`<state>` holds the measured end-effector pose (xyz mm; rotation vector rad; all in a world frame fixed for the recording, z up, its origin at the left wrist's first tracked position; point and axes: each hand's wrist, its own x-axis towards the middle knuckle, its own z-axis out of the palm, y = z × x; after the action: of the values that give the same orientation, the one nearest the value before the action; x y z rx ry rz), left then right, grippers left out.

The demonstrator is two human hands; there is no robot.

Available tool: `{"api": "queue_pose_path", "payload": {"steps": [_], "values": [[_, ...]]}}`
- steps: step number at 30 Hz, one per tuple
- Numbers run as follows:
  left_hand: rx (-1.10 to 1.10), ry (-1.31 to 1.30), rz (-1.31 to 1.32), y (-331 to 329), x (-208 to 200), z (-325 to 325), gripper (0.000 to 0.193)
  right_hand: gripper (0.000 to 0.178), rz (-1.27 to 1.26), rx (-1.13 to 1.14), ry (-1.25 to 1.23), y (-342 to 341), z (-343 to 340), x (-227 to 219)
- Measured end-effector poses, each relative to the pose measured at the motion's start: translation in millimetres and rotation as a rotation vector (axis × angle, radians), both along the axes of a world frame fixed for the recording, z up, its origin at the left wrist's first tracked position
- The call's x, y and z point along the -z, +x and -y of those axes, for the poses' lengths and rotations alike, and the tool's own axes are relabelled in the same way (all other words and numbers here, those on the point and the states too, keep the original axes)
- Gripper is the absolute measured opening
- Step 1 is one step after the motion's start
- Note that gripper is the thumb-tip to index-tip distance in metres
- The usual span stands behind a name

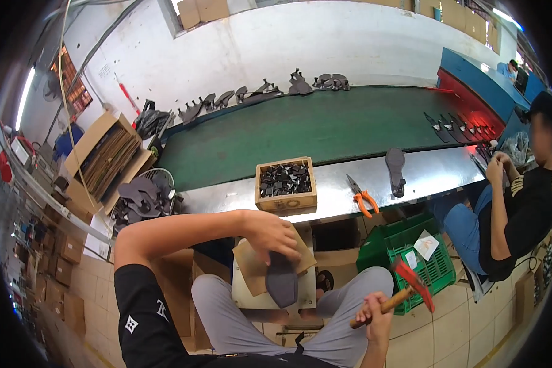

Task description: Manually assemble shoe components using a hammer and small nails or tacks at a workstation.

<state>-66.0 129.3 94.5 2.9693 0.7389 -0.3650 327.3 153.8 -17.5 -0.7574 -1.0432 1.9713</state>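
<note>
My left hand [272, 235] reaches over a dark grey sandal sole [282, 285], its fingers curled on the far end, which they partly hide. The sole lies on a brown sheet [251, 270] on top of a pale stool-like stand [245, 297] between my knees. Slight blur softens that hand's fingertips. My right hand [375, 315] is closed round the wooden handle of a hammer [398, 299]. Its red head [416, 284] is raised to the right of my knee, apart from the sole.
A wooden box [288, 202] of small black parts, orange-handled pliers [363, 197] and another sandal [395, 172] sit on the metal ledge [337, 195]. Beyond runs a green conveyor belt [257, 126]. A green crate [405, 245] stands at right, near a seated co-worker [503, 208].
</note>
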Motion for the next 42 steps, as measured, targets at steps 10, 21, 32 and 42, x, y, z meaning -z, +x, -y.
{"api": "queue_pose_path", "payload": {"steps": [10,21,32,42], "values": [[-0.904,0.504,0.012,-85.1,36.1,-60.4,0.012,0.02,0.571,0.268,0.498,18.6,-11.9,17.2],[-1.211,0.514,0.462,-86.0,35.2,-68.0,0.017,0.02,0.425,0.049,0.247,-24.8,-8.3,-29.1],[-1.357,0.506,0.658,-60.0,27.5,-54.9,0.03,0.019,0.433,-0.026,0.354,-29.1,20.2,-37.5],[-0.976,0.099,1.854,92.1,-45.6,83.9,0.041,0.027,0.121,-0.196,0.415,-70.9,27.7,-120.7]]}}
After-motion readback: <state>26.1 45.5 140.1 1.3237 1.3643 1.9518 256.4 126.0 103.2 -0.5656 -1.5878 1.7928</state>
